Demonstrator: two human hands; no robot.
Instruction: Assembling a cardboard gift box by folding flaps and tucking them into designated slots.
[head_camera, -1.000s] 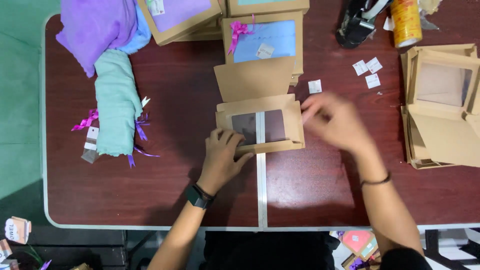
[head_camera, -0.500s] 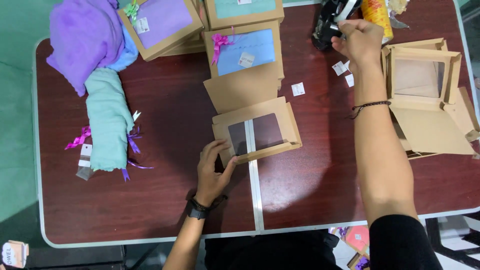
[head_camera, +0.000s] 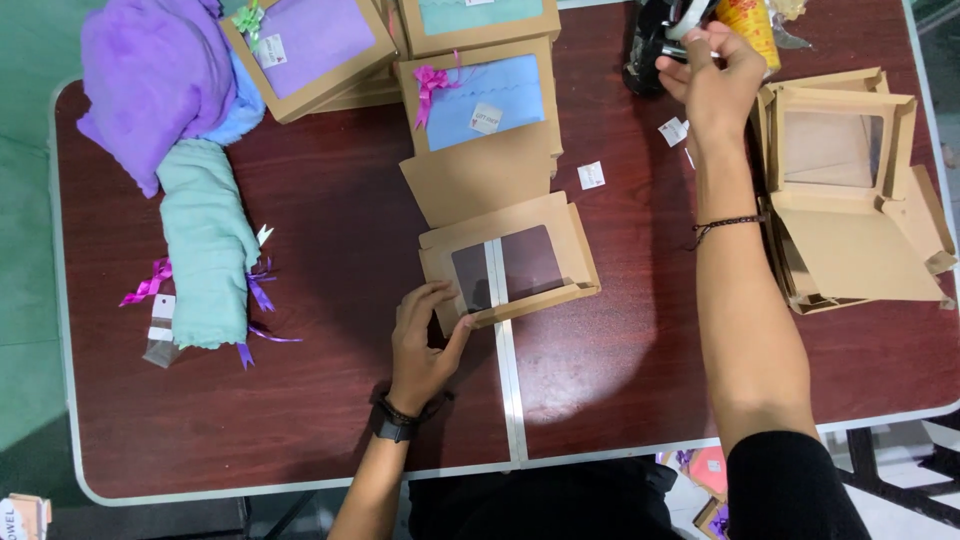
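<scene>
Window box held flat, tape being fetched

Left hand (head_camera: 425, 345) fingers press the empty kraft window box (head_camera: 510, 262); right hand (head_camera: 712, 72) fingers grasp the tape dispenser (head_camera: 660, 40); box unfilled, unsealed.

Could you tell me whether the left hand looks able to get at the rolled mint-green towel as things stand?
Probably yes: the left hand rests on the windowed kraft box, and only bare table lies between it and the mint-green towel.
</scene>
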